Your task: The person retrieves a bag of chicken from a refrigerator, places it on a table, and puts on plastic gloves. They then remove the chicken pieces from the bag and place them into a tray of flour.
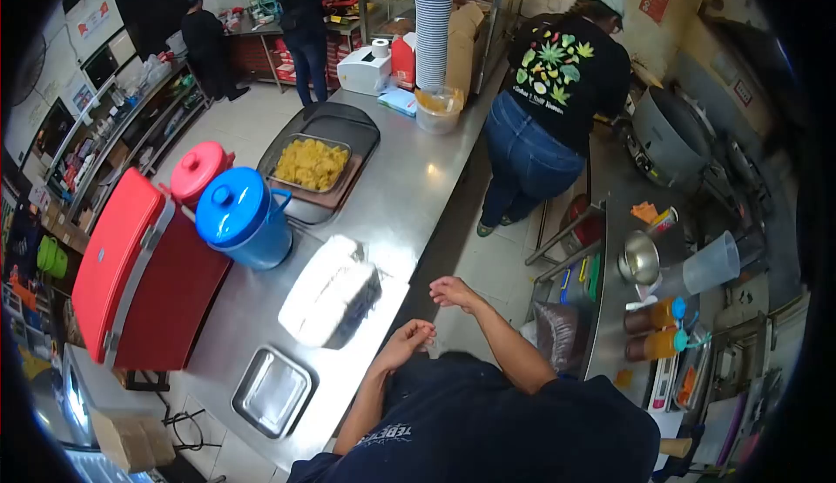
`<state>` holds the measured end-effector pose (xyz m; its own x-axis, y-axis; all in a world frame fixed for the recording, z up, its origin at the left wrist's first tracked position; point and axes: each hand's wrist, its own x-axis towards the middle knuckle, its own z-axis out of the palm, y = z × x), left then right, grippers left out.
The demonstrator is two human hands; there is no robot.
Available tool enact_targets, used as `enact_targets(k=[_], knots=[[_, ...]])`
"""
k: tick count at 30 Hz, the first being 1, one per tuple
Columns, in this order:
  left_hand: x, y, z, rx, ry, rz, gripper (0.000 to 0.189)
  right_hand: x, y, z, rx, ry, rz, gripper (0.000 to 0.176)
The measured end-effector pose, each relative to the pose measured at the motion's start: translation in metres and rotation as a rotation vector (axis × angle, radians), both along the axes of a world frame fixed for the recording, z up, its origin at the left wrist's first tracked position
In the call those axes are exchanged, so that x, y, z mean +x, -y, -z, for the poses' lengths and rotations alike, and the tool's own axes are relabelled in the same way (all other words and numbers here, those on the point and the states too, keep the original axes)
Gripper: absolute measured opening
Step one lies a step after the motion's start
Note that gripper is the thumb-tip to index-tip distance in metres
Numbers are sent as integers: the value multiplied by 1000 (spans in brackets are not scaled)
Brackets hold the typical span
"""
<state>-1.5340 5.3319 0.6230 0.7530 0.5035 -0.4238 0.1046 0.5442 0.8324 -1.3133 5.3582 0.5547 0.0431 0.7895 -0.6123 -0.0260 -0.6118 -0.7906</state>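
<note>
My left hand (413, 337) is just off the edge of the steel table, with its fingers loosely bent and nothing visible in them. Farther forward and to the right, my right hand (452, 292) hangs over the aisle, fingers loosely spread and no object seen in them. The two hands are apart. Closest to my left hand on the table is a bulky white plastic-wrapped package (324, 296), bright with glare. A shallow metal pan (273, 391) sits near the table's front end. Neither hand touches these.
On the steel table (392, 189) are a blue lidded jug (244, 217), a pan of yellow food (311, 164) and stacked cups (431, 30). A red cooler (122, 265) stands left. A co-worker (549, 100) is near a large pot (670, 135); a metal bowl (640, 256) lies right.
</note>
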Motion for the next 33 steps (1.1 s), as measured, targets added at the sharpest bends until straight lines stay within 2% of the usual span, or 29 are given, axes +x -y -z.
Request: enact_targets(k=[4,5,7,8,10,12,14,15,17,18,19,21,22,23,25,26,28,29,31,33], knots=[[30,-70,-38,59,131,7,25,39,-96,-18,142,-42,9,22],[36,-84,-47,62,130,10,24,48,-124,-37,113,24,-9,21],[47,-112,-59,-26,180,-22,23,77,-187,-65,129,-87,57,18],[51,-126,-62,-28,180,-47,24,103,-229,-56,222,-38,-34,19],[61,-150,-59,-41,191,-117,24,138,-315,-75,266,104,-90,21],[75,-183,-56,-36,206,-229,25,173,-410,-79,277,121,-143,30],[89,-211,-46,-21,193,-346,25,188,-502,-87,180,328,-189,43],[97,-224,-39,-18,180,-406,25,197,-544,-78,185,320,-217,43],[120,-250,-26,-23,147,-517,25,206,-624,-61,291,638,-223,68],[130,-267,-19,-75,81,-586,26,209,-657,-59,154,563,-241,90],[137,-279,-14,-139,8,-642,26,211,-687,-41,158,540,-255,90],[157,-308,-12,-153,8,-697,26,228,-754,22,284,978,-142,101],[166,-321,-14,-166,-3,-710,26,231,-768,19,202,1030,-235,106],[173,-329,-16,-179,-16,-735,26,237,-780,32,216,1011,-265,106],[184,-352,-18,-158,-63,-773,25,242,-804,61,378,938,-1,100],[188,-363,-23,-169,-72,-787,25,232,-802,52,380,919,-15,100],[197,-381,-23,-178,-82,-799,24,230,-789,13,342,984,-158,79],[201,-391,-23,-181,-77,-793,24,230,-794,17,337,991,-154,79],[208,-410,-25,-167,-67,-808,24,234,-804,47,318,927,-323,69],[215,-428,-21,-155,-59,-792,24,226,-794,60,378,954,-350,52]])
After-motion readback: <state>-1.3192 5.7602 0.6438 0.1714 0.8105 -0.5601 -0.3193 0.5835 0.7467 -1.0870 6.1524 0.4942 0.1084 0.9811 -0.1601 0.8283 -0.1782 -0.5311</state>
